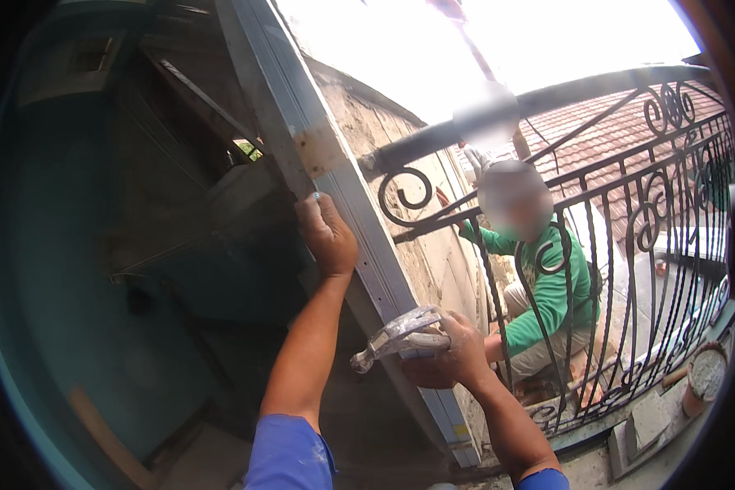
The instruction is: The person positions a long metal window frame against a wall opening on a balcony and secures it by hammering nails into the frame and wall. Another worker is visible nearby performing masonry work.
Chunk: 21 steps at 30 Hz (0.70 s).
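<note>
A long blue-grey door frame (357, 220) leans diagonally through the middle of the view, with a brown patch on its upper part. My left hand (328, 235) is closed at the frame's left edge, just below that patch. Its fingers are curled, and part of them is hidden behind the thumb side. Lower down, my right hand (464, 349) grips a worn metal hammer (396, 333) and rests against the frame. The hammer's head points left across the frame; most of its handle is hidden by the hand.
Right of the frame stands a black wrought-iron railing (584, 194). Beyond it a person in a green top (554, 282) crouches, one arm reaching toward the wall (384, 131). A bucket (705, 377) stands at lower right. A dim room with a teal wall (57, 269) lies left.
</note>
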Tool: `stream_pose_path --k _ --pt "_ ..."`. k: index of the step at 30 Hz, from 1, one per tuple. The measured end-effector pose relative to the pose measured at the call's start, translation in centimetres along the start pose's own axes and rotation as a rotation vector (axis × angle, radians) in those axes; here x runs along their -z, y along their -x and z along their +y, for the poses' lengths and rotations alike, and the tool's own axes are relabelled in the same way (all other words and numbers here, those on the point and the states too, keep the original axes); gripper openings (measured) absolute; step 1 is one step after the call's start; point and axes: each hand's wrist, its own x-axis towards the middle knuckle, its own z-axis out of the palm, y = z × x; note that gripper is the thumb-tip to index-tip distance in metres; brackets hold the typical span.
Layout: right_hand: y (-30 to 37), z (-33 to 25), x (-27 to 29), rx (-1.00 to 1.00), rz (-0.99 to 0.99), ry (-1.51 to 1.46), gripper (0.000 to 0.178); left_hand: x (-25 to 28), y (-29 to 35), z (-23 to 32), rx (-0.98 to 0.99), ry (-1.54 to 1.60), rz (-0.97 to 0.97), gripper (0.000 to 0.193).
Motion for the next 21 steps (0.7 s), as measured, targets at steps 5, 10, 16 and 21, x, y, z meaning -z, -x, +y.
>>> stream_pose_path --k 5,10,16,21 --pt "4.9 1.2 1.7 -0.091 0.066 -0.101 0.042 -0.1 -0.1 0.1 -0.042 0.023 0.020 0.020" --pt "13.6 0.9 2.6 -0.499 0.094 -0.408 0.030 0.3 -0.1 0.4 -0.056 -0.060 -0.017 0.024" --pt "21.1 1.5 2.7 -0.976 0.183 -0.703 0.026 -0.1 -0.6 -0.3 -0.174 -0.086 0.042 0.029" --pt "25.7 3.1 2.7 -1.083 0.117 -0.747 0.030 -0.3 -1.1 -2.9 -0.258 -0.111 0.095 0.030"
